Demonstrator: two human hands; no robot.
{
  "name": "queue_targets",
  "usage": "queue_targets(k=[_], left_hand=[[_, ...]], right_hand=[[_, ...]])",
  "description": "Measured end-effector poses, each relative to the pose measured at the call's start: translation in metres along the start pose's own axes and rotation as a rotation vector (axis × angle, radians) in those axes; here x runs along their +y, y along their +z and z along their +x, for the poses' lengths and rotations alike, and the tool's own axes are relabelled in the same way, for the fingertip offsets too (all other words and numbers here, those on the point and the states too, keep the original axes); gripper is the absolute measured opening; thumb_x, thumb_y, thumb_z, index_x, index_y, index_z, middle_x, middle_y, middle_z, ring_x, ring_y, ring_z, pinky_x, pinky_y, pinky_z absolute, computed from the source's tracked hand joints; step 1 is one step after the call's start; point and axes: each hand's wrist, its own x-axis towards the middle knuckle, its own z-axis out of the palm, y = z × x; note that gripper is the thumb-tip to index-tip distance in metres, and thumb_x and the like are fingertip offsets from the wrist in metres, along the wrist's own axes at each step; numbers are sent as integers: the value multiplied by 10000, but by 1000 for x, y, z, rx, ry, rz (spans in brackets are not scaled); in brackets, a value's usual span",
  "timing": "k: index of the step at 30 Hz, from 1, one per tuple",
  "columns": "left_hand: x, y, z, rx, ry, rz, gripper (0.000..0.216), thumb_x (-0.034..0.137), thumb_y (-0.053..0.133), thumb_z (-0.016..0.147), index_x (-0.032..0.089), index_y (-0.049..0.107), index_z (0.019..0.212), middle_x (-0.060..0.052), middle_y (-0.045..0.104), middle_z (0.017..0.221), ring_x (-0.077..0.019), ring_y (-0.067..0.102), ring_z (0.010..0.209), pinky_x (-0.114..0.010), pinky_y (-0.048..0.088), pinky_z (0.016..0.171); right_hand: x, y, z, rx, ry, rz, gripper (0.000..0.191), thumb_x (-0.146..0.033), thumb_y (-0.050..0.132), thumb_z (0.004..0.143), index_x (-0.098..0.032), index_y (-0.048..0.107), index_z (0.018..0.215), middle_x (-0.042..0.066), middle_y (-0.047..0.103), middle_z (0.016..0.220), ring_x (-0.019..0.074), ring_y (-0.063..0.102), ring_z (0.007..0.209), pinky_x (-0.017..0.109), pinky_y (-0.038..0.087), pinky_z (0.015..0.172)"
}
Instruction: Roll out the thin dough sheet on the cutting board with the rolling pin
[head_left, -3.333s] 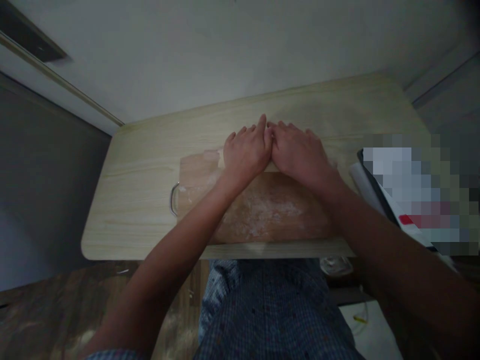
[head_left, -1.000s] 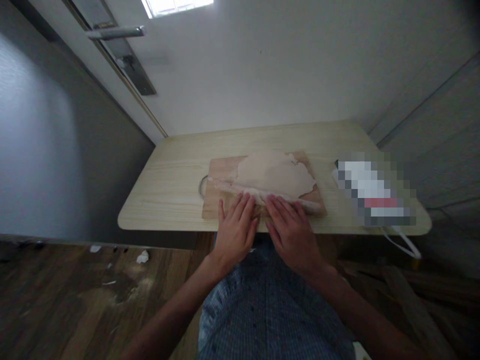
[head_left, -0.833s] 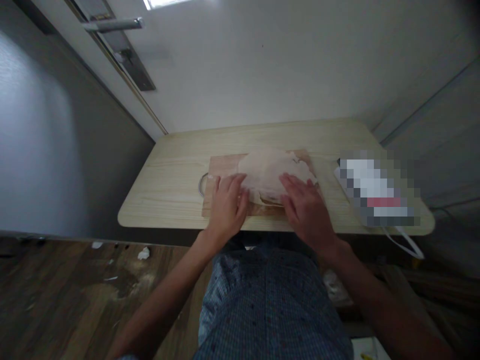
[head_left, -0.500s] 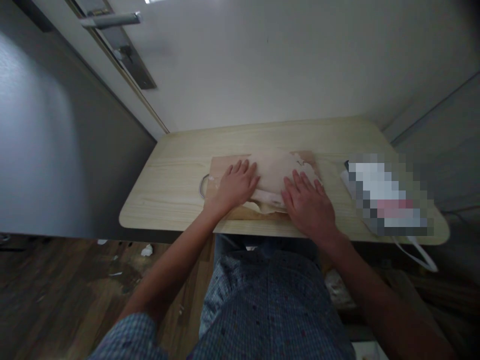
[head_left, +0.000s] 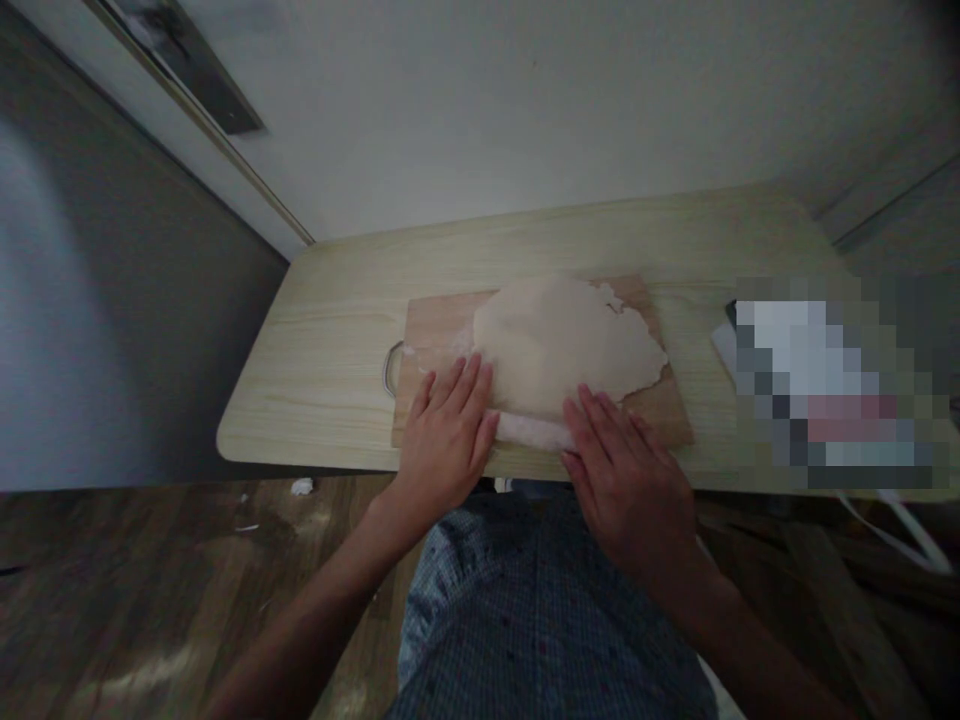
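Note:
A thin, ragged-edged sheet of dough [head_left: 562, 340] lies spread over a wooden cutting board [head_left: 431, 325]. Along the board's near edge runs a pale, floury rolling pin [head_left: 534, 432], its middle bare and both ends under my palms. My left hand [head_left: 446, 425] lies flat over the left end with fingers stretched out, left of the dough's near edge. Over the right end rests my right hand [head_left: 626, 465], also flat, its fingertips at the near edge of the dough. Neither hand wraps round the pin.
The board, with a metal ring handle [head_left: 390, 370] at its left, lies on a light wooden table [head_left: 315, 345]. A blurred-out white object [head_left: 814, 370] sits at the table's right. A white door [head_left: 487, 120] rises behind; white scraps [head_left: 301, 487] lie on the floor.
Both hands and the rolling pin have come back toward my body, from over the dough to the board's near edge. The dough's near edge, curled before, now lies flat. My view has shifted slightly.

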Motion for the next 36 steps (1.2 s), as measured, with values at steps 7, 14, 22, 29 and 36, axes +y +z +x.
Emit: queue_targets(k=[7,14,22,29,36], left_hand=[[0,-4,32,-74,-54,4,482,325,243,916,195,282,1378,-67,318,1434,-222,246,1333,-416,248,1065],[-6,-1,76,-102,-76,-24,512,374,230,919,190,227,1397,-83,284,1449,-241,220,1339,-423,230,1061],[-18,9,132,-24,-71,-123,480,382,142,944,173,321,1337,-110,384,1387,-205,345,1277,-359,285,1017],[-17,9,167,41,-27,-69,430,327,169,948,135,530,1078,-113,595,1091,-197,528,1060,-306,350,912],[-16,6,158,71,-52,-75,421,320,190,944,141,569,911,-104,621,907,-181,574,873,-271,386,769]], right_hand=[[13,-4,26,-49,25,-16,507,-381,305,891,-179,366,1352,101,369,1400,274,353,1273,485,274,1032],[33,-5,64,-76,22,-46,523,-388,268,904,-158,328,1369,139,338,1417,287,286,1305,510,237,1035],[62,3,111,-121,104,8,501,-351,289,911,-140,329,1363,159,317,1425,304,253,1315,545,225,1025],[77,4,137,-13,201,-35,495,-367,272,915,-115,364,1331,167,343,1407,297,264,1309,563,189,1024],[72,2,130,60,162,-18,506,-377,285,910,-81,386,1308,196,363,1387,316,292,1294,557,217,1015]])
